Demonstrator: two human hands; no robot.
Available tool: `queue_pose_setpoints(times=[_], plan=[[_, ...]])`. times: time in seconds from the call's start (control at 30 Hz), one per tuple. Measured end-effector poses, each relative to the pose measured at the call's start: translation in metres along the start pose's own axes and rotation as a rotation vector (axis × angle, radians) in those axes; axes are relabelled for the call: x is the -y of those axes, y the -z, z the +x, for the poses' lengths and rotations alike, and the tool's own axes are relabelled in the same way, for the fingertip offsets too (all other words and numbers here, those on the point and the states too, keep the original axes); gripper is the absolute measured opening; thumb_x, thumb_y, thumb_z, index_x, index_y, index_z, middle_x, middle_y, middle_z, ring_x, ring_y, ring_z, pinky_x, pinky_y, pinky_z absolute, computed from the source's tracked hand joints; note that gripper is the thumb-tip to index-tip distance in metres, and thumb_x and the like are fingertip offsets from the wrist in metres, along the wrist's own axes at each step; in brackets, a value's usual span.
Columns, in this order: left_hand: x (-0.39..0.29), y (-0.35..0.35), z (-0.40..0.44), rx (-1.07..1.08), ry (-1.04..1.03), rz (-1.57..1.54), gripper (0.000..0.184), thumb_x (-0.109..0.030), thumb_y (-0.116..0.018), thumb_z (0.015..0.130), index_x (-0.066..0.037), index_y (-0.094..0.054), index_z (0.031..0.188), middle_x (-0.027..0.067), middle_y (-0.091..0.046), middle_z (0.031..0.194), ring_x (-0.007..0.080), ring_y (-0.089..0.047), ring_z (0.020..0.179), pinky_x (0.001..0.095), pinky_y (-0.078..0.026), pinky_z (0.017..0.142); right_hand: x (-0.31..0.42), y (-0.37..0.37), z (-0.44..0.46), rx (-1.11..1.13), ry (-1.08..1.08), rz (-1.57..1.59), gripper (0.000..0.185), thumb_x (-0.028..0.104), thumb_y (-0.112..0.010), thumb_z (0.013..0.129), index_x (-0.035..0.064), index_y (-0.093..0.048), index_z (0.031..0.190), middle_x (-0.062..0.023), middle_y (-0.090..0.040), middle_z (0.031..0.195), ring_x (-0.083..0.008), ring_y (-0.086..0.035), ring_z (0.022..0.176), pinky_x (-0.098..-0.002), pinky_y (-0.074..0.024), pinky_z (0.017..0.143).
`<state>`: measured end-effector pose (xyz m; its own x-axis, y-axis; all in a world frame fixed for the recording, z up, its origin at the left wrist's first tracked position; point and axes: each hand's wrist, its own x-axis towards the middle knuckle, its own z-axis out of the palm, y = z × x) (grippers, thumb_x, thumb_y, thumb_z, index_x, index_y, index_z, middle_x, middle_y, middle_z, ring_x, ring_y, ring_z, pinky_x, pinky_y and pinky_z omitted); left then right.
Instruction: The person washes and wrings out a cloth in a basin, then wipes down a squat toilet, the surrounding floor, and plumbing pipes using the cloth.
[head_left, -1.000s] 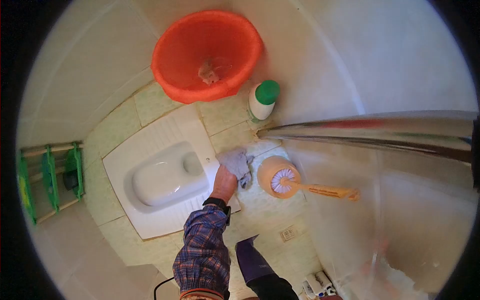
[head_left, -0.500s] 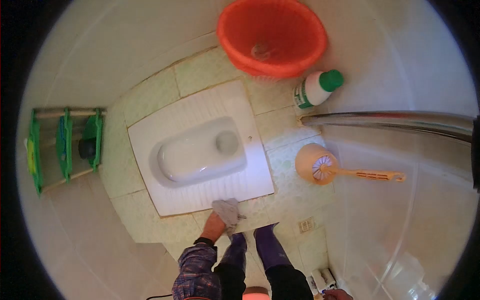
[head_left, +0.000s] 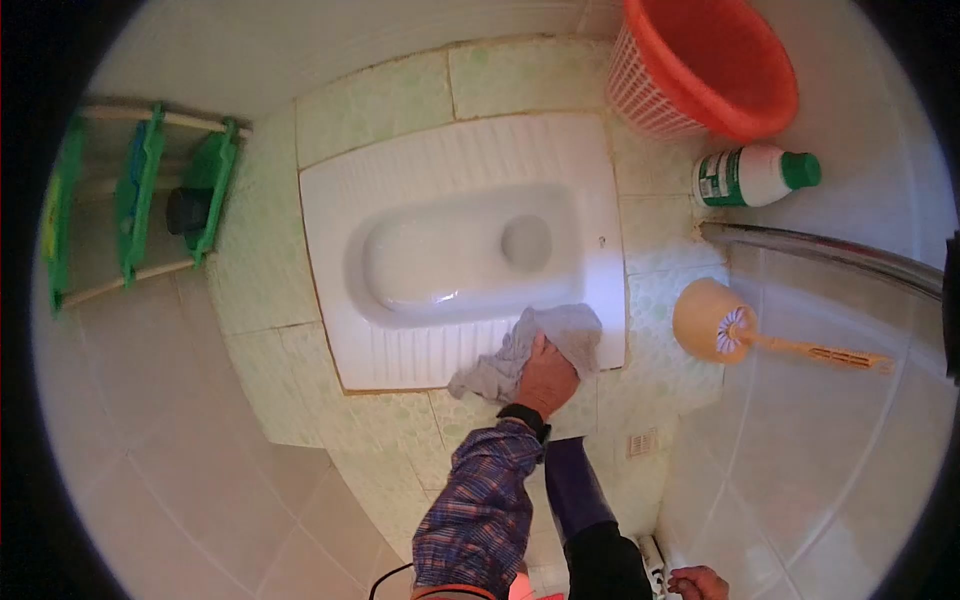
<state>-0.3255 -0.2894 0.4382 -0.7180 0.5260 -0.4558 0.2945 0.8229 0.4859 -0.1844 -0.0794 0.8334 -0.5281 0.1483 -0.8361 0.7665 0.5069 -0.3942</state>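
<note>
My left hand (head_left: 550, 380) is closed on a grey cloth (head_left: 490, 376). It presses the cloth on the near right rim of a white squat toilet (head_left: 460, 200). The cloth spreads over the ridged rim and hangs past its front edge onto the floor tiles. A dark band circles the left wrist, below it a plaid sleeve. At the bottom right edge, my right hand (head_left: 700, 582) has its fingers curled. What it holds, if anything, cannot be made out. It is close to a partly hidden white object (head_left: 654, 560).
An orange-red basket (head_left: 655, 85) and a white bottle with a green cap (head_left: 760, 177) stand back right. A toilet brush in an orange holder (head_left: 705, 320) and a metal pipe (head_left: 800, 245) are at right. A green rack (head_left: 215, 190) stands left; a floor drain (head_left: 642, 443) lies near my boot (head_left: 575, 490).
My left hand has moved right and forward with the cloth, from the toilet's front edge onto its rim. The cloth is more spread out. The camera view has shifted.
</note>
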Motion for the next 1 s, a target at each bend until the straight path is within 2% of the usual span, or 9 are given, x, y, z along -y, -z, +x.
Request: queue_pose_setpoints(times=[0.1,0.3,0.43,0.53,0.63,0.77,0.83,0.93,1.0], plan=[[0.043,-0.012,-0.008,-0.442,-0.069,-0.154,0.042,-0.029,-0.056,0.088,-0.006,-0.059,0.123,0.0142,-0.058,0.127,0.0326,-0.048,0.123,0.0482,-0.027,0.110,0.005,-0.007,0.000,-0.027,0.010,-0.019,0.016,0.003,-0.053,0.095,-0.0025,-0.064,0.104,-0.0125,-0.065,0.095,-0.0207,-0.064,0.083,-0.0308,-0.0534,0.075],[0.129,0.060,-0.073,-0.551,0.168,-0.005,0.042,-0.028,-0.059,0.084,-0.006,-0.060,0.120,0.0139,-0.059,0.124,0.0318,-0.049,0.122,0.0464,-0.028,0.110,0.023,-0.013,0.002,-0.033,0.011,-0.090,0.015,0.004,-0.053,0.095,-0.0024,-0.064,0.103,-0.0131,-0.065,0.094,-0.0206,-0.064,0.082,-0.0314,-0.0533,0.075],[0.215,0.095,-0.129,-0.467,0.401,0.061,0.048,-0.028,-0.057,0.085,-0.006,-0.056,0.128,0.0174,-0.052,0.136,0.0354,-0.041,0.131,0.0488,-0.025,0.114,0.018,-0.015,0.003,-0.029,-0.019,-0.059,0.015,0.005,-0.054,0.095,-0.0023,-0.064,0.103,-0.0134,-0.066,0.094,-0.0217,-0.064,0.084,-0.0323,-0.0524,0.077],[0.264,0.074,-0.168,-0.325,0.511,0.405,0.055,-0.033,-0.057,0.085,-0.006,-0.054,0.133,0.0170,-0.050,0.140,0.0397,-0.039,0.133,0.0576,-0.019,0.114,0.000,-0.025,0.009,-0.024,-0.106,0.062,0.015,0.005,-0.056,0.094,-0.0023,-0.064,0.104,-0.0136,-0.066,0.095,-0.0230,-0.065,0.085,-0.0327,-0.0518,0.077],[0.247,0.024,-0.160,-0.445,0.906,0.645,0.060,-0.033,-0.054,0.087,0.000,-0.048,0.137,0.0215,-0.047,0.142,0.0435,-0.033,0.136,0.0585,-0.014,0.115,-0.004,-0.028,0.020,0.005,0.071,-0.138,0.015,0.005,-0.056,0.094,-0.0020,-0.064,0.105,-0.0135,-0.066,0.095,-0.0222,-0.066,0.084,-0.0318,-0.0522,0.075],[0.150,-0.012,-0.153,-0.291,0.876,0.311,0.066,-0.036,-0.052,0.087,0.006,-0.045,0.136,0.0302,-0.037,0.146,0.0467,-0.029,0.138,0.0618,-0.009,0.114,-0.008,-0.034,0.021,0.054,0.002,-0.026,0.017,0.006,-0.057,0.094,-0.0014,-0.064,0.107,-0.0133,-0.066,0.095,-0.0222,-0.064,0.082,-0.0320,-0.0514,0.074],[0.111,-0.014,-0.137,-0.318,0.758,0.096,0.070,-0.041,-0.054,0.085,0.006,-0.046,0.136,0.0329,-0.039,0.143,0.0469,-0.028,0.138,0.0627,-0.006,0.114,0.002,-0.033,0.024,0.067,0.050,-0.015,0.018,0.006,-0.056,0.094,-0.0012,-0.064,0.108,-0.0127,-0.065,0.095,-0.0217,-0.063,0.081,-0.0315,-0.0512,0.073],[0.110,-0.006,-0.137,-0.321,0.659,0.211,0.070,-0.047,-0.056,0.083,-0.001,-0.050,0.136,0.0268,-0.044,0.142,0.0456,-0.029,0.137,0.0615,-0.008,0.114,0.007,-0.027,0.026,0.071,0.093,-0.047,0.018,0.006,-0.056,0.094,-0.0012,-0.064,0.108,-0.0124,-0.065,0.096,-0.0215,-0.063,0.084,-0.0312,-0.0511,0.073],[0.131,-0.003,-0.152,-0.124,0.705,0.095,0.068,-0.048,-0.058,0.083,-0.006,-0.053,0.135,0.0212,-0.047,0.141,0.0430,-0.031,0.136,0.0612,-0.010,0.113,0.007,-0.023,0.027,0.065,0.111,-0.073,0.018,0.006,-0.056,0.094,-0.0010,-0.064,0.108,-0.0126,-0.065,0.096,-0.0216,-0.063,0.087,-0.0314,-0.0511,0.075]])
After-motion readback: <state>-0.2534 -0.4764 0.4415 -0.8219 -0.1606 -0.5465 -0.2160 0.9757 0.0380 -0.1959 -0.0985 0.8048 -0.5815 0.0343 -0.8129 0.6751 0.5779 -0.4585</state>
